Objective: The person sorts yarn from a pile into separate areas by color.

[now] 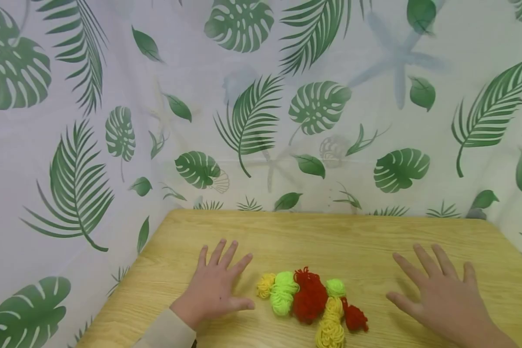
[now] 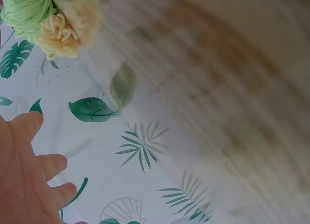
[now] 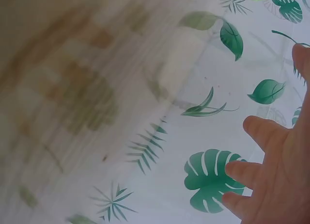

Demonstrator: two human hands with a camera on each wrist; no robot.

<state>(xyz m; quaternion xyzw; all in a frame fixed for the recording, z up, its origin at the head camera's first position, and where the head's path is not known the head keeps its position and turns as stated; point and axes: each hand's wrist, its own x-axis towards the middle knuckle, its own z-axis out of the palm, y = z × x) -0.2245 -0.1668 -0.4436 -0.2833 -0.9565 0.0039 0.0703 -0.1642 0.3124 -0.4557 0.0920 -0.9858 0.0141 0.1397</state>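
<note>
Both hands are spread flat over the wooden table in the head view, with nothing in them. My left hand (image 1: 215, 290) is left of a cluster of yarn bundles, nearest a small yellow bundle (image 1: 266, 285). Beside that sits a lime green skein (image 1: 283, 293), then a large red bundle (image 1: 310, 296). Right of the red one are a small lime green bundle (image 1: 336, 288), a long yellow skein (image 1: 330, 325) and a smaller red bundle (image 1: 355, 318). My right hand (image 1: 443, 299) lies farther right, apart from the yarn. Splayed fingers (image 3: 264, 129) show in the right wrist view.
The wooden table (image 1: 243, 232) reaches back to a white cloth (image 1: 352, 193) printed with green leaves, which also hangs along the left side. A sleeve cuff (image 1: 169, 331) covers the left wrist. The tabletop mirrors the cloth in both wrist views.
</note>
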